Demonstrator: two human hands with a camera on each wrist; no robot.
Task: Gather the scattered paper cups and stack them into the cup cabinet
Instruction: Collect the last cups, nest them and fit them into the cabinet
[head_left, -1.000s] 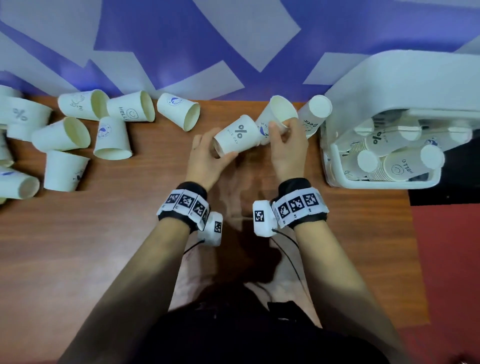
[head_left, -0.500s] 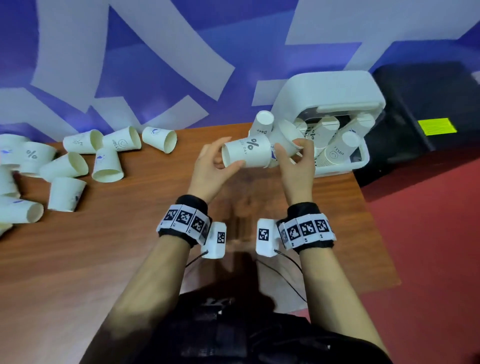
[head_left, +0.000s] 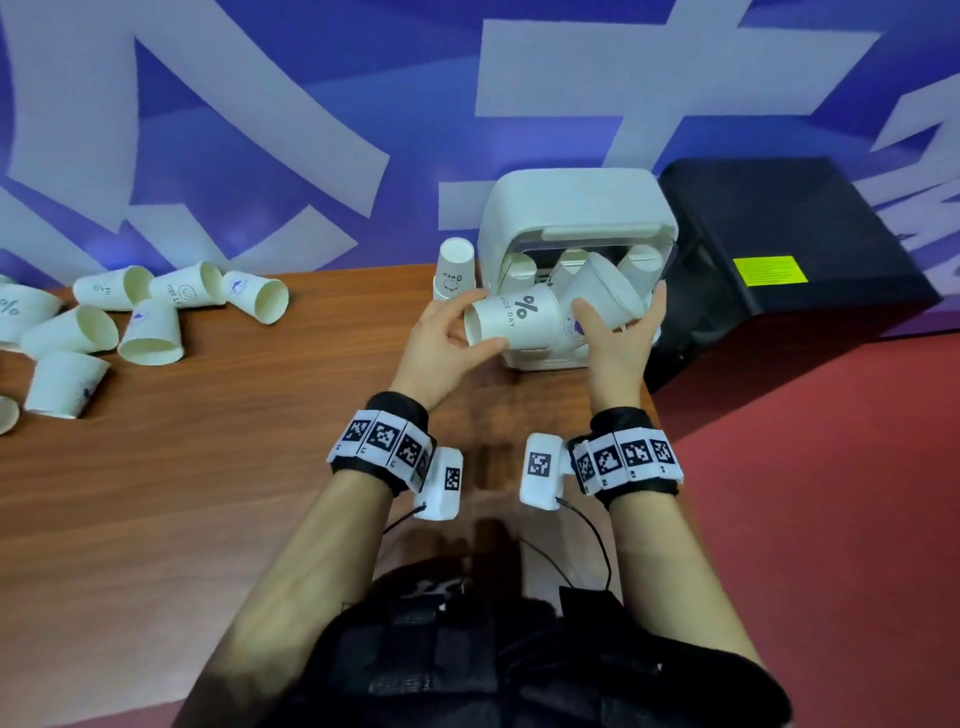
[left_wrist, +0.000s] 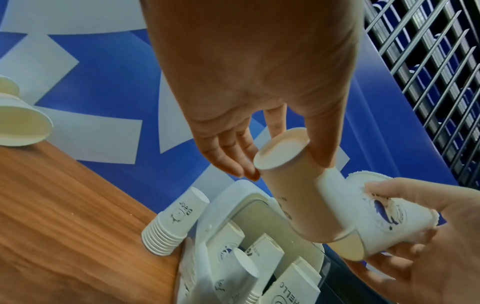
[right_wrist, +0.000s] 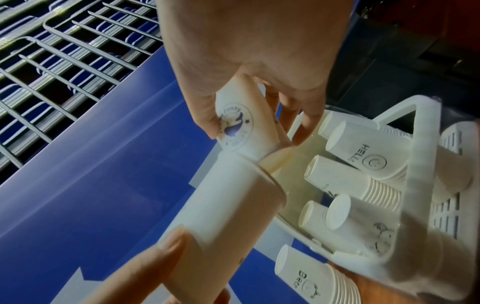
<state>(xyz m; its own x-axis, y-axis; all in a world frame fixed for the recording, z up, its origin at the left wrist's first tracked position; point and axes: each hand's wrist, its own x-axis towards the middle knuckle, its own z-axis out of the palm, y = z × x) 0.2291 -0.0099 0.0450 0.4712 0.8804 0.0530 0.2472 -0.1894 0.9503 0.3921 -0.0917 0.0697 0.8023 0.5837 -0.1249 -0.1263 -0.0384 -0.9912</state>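
Head view. The left hand (head_left: 441, 343) grasped a white paper cup printed "NICE DAY" with a percent sign (head_left: 514, 319), held on its side, thumb under the rim and fingers over the top. The right hand (head_left: 615, 338) grasped a second white paper cup bearing a round blue emblem (head_left: 597, 299), tilted, its lower end meeting the first cup between the two grips. Directly behind both grips stood the white plastic cup cabinet (head_left: 576, 208), stacks of cups showing in its opening. Just left of the cabinet, beyond the left hand, stood an upside-down stack of white cups marked "Bear" (head_left: 453, 270). Well to the left of the grips, loose white paper cups (head_left: 150, 332) lay scattered on the brown wooden table (head_left: 208, 467).

Left wrist view. The left hand's (left_wrist: 259, 82) thumb and fingers pinched the base end of the percent cup (left_wrist: 298, 185), whose mouth met the emblem cup (left_wrist: 384, 216) cradled in the right hand (left_wrist: 428, 246). Below the grip lay the cabinet (left_wrist: 233, 197) and the "Bear" stack (left_wrist: 176, 222).

Right wrist view. The right hand (right_wrist: 246, 61) curled around the emblem cup (right_wrist: 241, 127); the percent cup (right_wrist: 223, 205) extended from it to the left hand's fingertips (right_wrist: 155, 261). The cabinet (right_wrist: 426, 185) sat to the right of the grip.
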